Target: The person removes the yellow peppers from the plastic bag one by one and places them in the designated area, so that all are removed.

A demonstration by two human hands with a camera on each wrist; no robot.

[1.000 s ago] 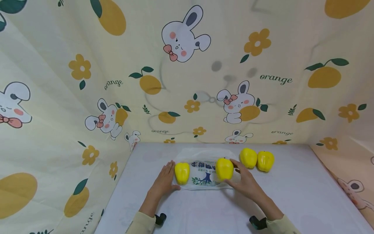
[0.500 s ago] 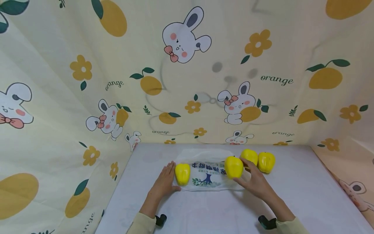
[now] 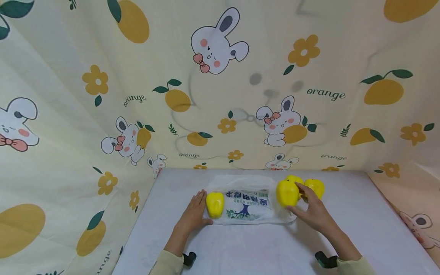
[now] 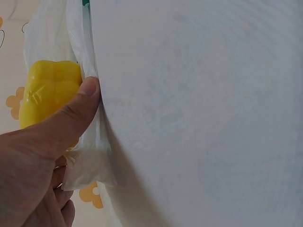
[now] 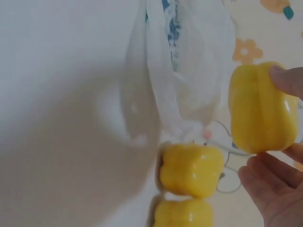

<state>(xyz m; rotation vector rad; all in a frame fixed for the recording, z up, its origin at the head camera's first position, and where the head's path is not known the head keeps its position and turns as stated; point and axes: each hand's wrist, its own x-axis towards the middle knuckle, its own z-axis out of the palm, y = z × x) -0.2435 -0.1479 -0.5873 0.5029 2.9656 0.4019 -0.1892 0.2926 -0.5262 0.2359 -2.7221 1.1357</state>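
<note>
Held yellow pepper point(image 3: 287, 193): roughly upright in head view, exact long axis can't be read. Pinched by right hand point(image 3: 315, 214) over right end of plastic bag point(image 3: 264, 216). Left hand point(image 3: 193, 211) rested straight-fingered beside second pepper point(image 3: 215, 205). Four peppers counted, one bag; hands well apart.

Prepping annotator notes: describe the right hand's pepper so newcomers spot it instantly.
On the pale table, find the printed plastic bag. Above its right end, the right hand pinches a glossy yellow bell pepper. Unlike the other three peppers, it is held in the air.
</note>
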